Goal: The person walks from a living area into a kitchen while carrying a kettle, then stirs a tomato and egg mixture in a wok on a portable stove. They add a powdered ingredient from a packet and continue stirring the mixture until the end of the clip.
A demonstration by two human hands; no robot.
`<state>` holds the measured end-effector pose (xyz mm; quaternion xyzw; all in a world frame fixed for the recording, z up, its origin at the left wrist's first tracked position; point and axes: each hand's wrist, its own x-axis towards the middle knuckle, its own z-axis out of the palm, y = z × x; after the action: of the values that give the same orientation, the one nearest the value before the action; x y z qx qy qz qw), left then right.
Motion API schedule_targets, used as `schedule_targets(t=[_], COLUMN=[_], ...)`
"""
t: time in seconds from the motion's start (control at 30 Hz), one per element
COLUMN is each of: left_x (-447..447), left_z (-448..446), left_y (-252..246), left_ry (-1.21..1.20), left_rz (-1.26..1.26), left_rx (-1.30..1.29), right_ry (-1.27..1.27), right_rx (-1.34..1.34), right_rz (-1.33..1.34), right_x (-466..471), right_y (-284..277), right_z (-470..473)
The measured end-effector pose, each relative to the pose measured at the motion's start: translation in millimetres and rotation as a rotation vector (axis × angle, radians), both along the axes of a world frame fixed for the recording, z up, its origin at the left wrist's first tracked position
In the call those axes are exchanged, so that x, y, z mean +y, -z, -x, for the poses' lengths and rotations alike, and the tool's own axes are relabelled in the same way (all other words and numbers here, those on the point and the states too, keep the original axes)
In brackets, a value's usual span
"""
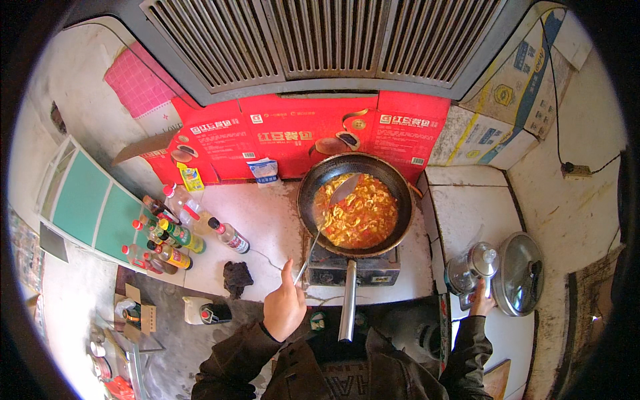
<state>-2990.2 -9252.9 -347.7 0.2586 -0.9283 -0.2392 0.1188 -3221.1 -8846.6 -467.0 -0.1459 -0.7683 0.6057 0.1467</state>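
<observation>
A black wok (pixel 406 200) with a long metal handle sits on a gas stove (pixel 325 270). Tomato and egg in red broth (pixel 365 220) fill its bottom. My left hand (pixel 285 307), at the left of the wok handle, is closed around the shaft of a metal ladle (pixel 345 189), thumb raised; the ladle's bowl rests over the food at the wok's upper left. On the right counter my right hand (pixel 482 300) grips the handle of a clear lidded kettle (pixel 465 270). Beside it, a glass wok lid (pixel 520 275) leans at the right.
Several sauce and oil bottles (pixel 180 237) stand on the left counter, near a dark crumpled cloth (pixel 237 279). A salt-like bag (pixel 265 171) and a yellow packet (pixel 191 177) lean against red cardboard (pixel 280 132). A range hood (pixel 330 85) hangs above the wok.
</observation>
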Motion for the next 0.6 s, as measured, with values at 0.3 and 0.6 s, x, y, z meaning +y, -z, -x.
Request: schedule_targets(t=[0.3, 0.6], left_x=[-10.8, 10.6], left_z=[-3.9, 7.2], left_y=[30.6, 14.4], left_ry=[0.03, -0.141], left_rz=[-0.563, -1.65], left_rx=[0.139, 0.279], right_ry=[0.144, 0.25], right_rx=[-0.063, 0.14], right_rz=[0.092, -1.174], right_x=[58.4, 52.5], right_y=[72.4, 16.3], right_z=[31.5, 14.3])
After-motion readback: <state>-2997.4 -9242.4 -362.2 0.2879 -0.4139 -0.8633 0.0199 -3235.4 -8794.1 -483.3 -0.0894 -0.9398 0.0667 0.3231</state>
